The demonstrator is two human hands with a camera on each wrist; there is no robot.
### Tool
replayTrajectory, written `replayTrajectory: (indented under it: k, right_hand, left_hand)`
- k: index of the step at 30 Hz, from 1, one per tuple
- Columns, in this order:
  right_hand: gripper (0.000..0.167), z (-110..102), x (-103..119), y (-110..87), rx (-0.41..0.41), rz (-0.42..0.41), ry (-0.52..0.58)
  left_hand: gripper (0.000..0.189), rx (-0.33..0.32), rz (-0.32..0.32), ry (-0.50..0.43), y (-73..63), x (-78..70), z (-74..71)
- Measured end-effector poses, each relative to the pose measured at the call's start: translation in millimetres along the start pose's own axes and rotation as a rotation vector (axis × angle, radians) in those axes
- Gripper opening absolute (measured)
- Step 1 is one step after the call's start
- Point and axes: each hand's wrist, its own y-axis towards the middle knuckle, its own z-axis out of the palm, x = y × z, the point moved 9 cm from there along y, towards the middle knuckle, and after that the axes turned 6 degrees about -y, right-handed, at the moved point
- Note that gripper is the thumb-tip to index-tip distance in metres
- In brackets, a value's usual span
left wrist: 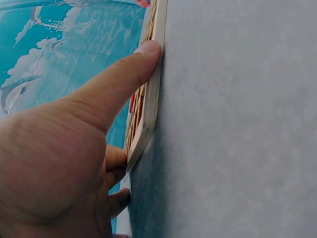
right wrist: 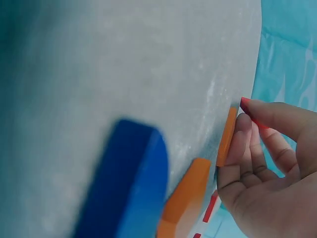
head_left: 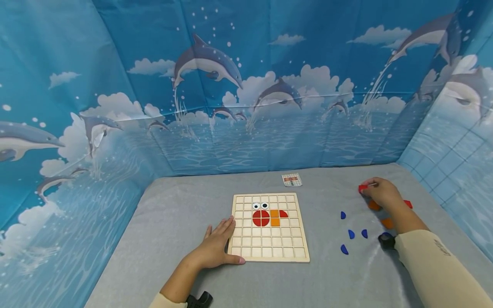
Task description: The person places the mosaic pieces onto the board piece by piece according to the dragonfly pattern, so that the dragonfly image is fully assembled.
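My left hand (head_left: 216, 247) rests against the near left corner of a square wooden grid board (head_left: 277, 259), fingers spread along its left side and thumb on its front edge. On the board lie a red disc (head_left: 261, 218) of quarter pieces, orange squares (head_left: 274, 218), a red quarter piece (head_left: 283, 214) and two eye pieces (head_left: 264, 205). Far to the right, my right hand (head_left: 383, 193) pinches a small red piece (head_left: 362, 188) between thumb and fingers. Just under that hand lies an orange piece (head_left: 374, 205); its other fingers touch or nearly touch it in the right wrist view.
Several blue half-round pieces (head_left: 351, 234) lie between the board and my right arm. Another orange piece (head_left: 387, 223) and a red piece (head_left: 408, 204) lie near the right forearm. A small picture card (head_left: 292, 179) sits behind the board. Dolphin-printed curtains (head_left: 246, 141) border the grey table.
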Motion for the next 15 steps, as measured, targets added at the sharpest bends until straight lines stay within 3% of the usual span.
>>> replayTrajectory:
  k: [7, 15]
  right_hand:
    - [0.047, 2.4, 5.4, -3.9, 0.030, -0.015, 0.098]
    - [0.049, 11.7, 33.7, -21.2, 0.086, -0.184, 0.241]
  left_hand:
    - [0.120, 0.001, -0.005, -0.006, -0.2, -0.4, -0.1]
    - [0.120, 0.002, -0.005, -0.005, 0.0, -0.9, -0.3]
